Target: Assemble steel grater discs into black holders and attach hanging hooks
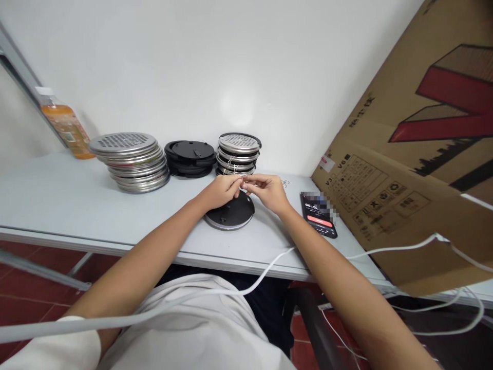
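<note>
Disc [233,215] — black, under both hands [224,188] [270,191]

- Far left on the table [46,200], near the wall [165,61], stands the bottle [67,126]!
- Rightward now: left stack of discs [127,159], middle stack [190,159], right stack [239,146], a row before the wall.
- Front and centre, a lone disc [229,218], nearer the table's front edge.
- Left hand [223,189] and right hand [267,190] meet above its far side, before the right stack.
- Out right, the phone [318,221] lies between right forearm [331,262] and carton [385,174].
</note>
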`<move>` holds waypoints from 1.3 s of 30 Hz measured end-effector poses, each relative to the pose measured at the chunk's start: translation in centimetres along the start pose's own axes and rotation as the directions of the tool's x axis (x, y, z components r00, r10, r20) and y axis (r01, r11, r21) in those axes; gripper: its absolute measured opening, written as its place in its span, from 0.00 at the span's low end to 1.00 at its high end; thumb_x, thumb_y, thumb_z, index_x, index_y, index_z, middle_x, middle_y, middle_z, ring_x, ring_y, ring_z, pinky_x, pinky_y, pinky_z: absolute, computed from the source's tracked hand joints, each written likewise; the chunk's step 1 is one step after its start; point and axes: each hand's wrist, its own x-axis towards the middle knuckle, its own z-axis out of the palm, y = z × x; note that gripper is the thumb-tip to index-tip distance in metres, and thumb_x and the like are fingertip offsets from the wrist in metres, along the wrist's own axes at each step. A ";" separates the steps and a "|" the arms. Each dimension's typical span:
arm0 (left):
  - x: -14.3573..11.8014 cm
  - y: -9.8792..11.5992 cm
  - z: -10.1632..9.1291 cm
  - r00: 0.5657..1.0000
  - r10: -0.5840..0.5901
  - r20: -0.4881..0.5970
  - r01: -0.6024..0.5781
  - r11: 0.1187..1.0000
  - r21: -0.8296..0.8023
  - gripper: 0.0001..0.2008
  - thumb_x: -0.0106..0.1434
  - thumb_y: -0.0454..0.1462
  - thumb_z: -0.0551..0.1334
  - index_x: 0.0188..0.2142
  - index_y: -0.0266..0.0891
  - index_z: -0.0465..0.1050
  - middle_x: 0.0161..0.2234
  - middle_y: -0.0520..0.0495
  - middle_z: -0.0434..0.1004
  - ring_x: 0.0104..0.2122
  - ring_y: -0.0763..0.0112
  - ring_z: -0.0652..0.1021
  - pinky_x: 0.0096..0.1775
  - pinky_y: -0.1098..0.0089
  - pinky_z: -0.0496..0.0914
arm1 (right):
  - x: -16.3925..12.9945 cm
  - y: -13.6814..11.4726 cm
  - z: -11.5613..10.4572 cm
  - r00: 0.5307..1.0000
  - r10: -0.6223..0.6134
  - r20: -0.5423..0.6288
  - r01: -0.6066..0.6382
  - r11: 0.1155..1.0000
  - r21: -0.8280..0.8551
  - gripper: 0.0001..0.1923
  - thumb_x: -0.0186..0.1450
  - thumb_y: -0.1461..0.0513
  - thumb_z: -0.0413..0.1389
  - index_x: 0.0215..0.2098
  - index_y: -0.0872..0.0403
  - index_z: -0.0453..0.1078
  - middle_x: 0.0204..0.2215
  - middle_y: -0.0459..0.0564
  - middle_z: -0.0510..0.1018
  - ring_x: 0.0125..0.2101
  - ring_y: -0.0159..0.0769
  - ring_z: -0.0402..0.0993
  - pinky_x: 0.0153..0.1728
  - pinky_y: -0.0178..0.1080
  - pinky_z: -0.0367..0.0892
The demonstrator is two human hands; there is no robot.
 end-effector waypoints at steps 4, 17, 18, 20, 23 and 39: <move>0.0 -0.1 0.1 0.999 0.016 -0.035 -0.016 1.000 0.005 0.16 0.73 0.39 0.51 0.29 0.38 0.69 0.24 0.52 0.75 0.25 0.74 0.74 0.32 0.72 0.65 | 0.0 0.0 -0.1 0.999 -0.046 -0.023 0.046 0.999 -0.009 0.18 0.53 0.55 0.71 0.39 0.55 0.82 0.34 0.51 0.84 0.31 0.37 0.80 0.35 0.42 0.78; 0.0 -0.3 0.0 0.997 0.026 -0.068 -0.028 0.999 -0.027 0.16 0.73 0.40 0.50 0.30 0.38 0.68 0.24 0.52 0.75 0.24 0.75 0.75 0.33 0.73 0.67 | 0.0 0.4 -0.1 0.996 -0.078 -0.029 0.081 0.992 0.095 0.20 0.52 0.56 0.73 0.42 0.53 0.81 0.40 0.52 0.85 0.41 0.42 0.83 0.51 0.50 0.76; 0.0 -0.3 0.1 0.997 0.027 -0.068 -0.029 0.999 -0.029 0.16 0.73 0.40 0.50 0.30 0.38 0.68 0.24 0.52 0.75 0.24 0.75 0.75 0.33 0.73 0.67 | 0.0 0.5 -0.1 0.996 -0.080 -0.033 0.083 0.992 0.099 0.20 0.52 0.56 0.73 0.42 0.53 0.81 0.40 0.52 0.85 0.41 0.42 0.83 0.51 0.50 0.77; 0.0 -0.4 0.1 0.997 0.028 -0.069 -0.031 0.999 -0.031 0.16 0.73 0.40 0.50 0.30 0.38 0.68 0.24 0.52 0.75 0.24 0.75 0.75 0.33 0.73 0.67 | 0.1 0.5 -0.2 0.996 -0.083 -0.036 0.086 0.990 0.107 0.20 0.52 0.57 0.73 0.42 0.53 0.81 0.39 0.52 0.85 0.41 0.42 0.83 0.51 0.49 0.77; -0.1 -0.5 0.1 0.997 0.036 -0.069 -0.038 0.999 -0.031 0.16 0.73 0.40 0.51 0.30 0.38 0.68 0.24 0.52 0.75 0.24 0.75 0.74 0.33 0.73 0.67 | 0.1 0.5 -0.1 0.995 -0.094 -0.037 0.097 0.989 0.115 0.19 0.52 0.58 0.73 0.41 0.53 0.81 0.39 0.51 0.85 0.41 0.41 0.83 0.50 0.48 0.78; 0.0 -0.3 0.4 0.995 0.042 -0.093 -0.048 0.997 -0.063 0.18 0.74 0.41 0.49 0.29 0.39 0.67 0.24 0.52 0.74 0.24 0.75 0.74 0.32 0.73 0.67 | -0.6 0.3 0.6 0.961 -0.233 -0.151 0.208 0.964 -0.168 0.10 0.59 0.57 0.67 0.38 0.52 0.82 0.37 0.50 0.86 0.36 0.41 0.84 0.44 0.44 0.79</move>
